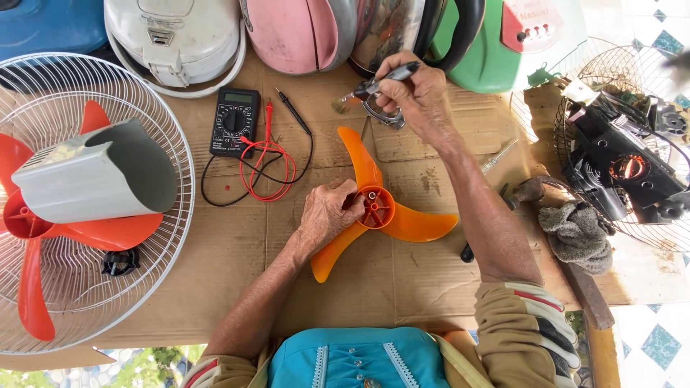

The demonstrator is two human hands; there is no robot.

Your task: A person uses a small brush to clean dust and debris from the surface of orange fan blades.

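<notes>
An orange three-bladed fan propeller (413, 224) lies flat on brown cardboard (215, 244). My left hand (327, 212) rests on it, fingers gripping the round hub (376, 207). Above and to the right, my right hand (417, 90) is shut on a small brush with a dark handle (370, 88), its bristles pointing left, held over the cardboard together with a grey metal piece (384, 115). The brush is clear of the propeller.
A white wire fan guard (169, 237) at left holds a red propeller (43, 230) and a grey motor cover (100, 172). A black multimeter (235, 121) with red and black leads lies behind. Rice cookers line the back. A second guard with black parts (625, 172) and a rag (578, 233) sit right.
</notes>
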